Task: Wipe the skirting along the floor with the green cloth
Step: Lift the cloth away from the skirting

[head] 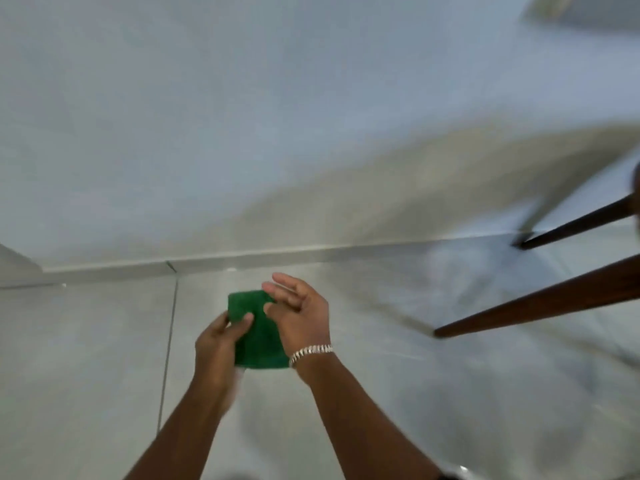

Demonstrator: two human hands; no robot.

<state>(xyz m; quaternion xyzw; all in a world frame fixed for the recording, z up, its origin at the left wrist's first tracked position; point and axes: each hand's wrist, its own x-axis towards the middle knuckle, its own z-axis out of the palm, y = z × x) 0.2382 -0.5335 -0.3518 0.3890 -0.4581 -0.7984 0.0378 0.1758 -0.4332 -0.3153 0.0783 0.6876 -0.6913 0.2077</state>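
Observation:
The green cloth (258, 332) is folded into a small pad and held in front of me, above the floor. My left hand (220, 344) grips its left side, thumb on top. My right hand (299, 311), with a silver bracelet at the wrist, lies against the cloth's right edge with its fingers spread; whether it grips the cloth I cannot tell. The pale skirting (114, 271) runs along the foot of the wall beyond my hands, from the left edge toward the right. The frame is blurred.
Two dark wooden furniture legs (540, 303) slant in from the right, their feet on the pale tiled floor (86, 358). A white wall (242, 116) rises behind the skirting. A white ledge or corner (17, 263) juts in at the far left.

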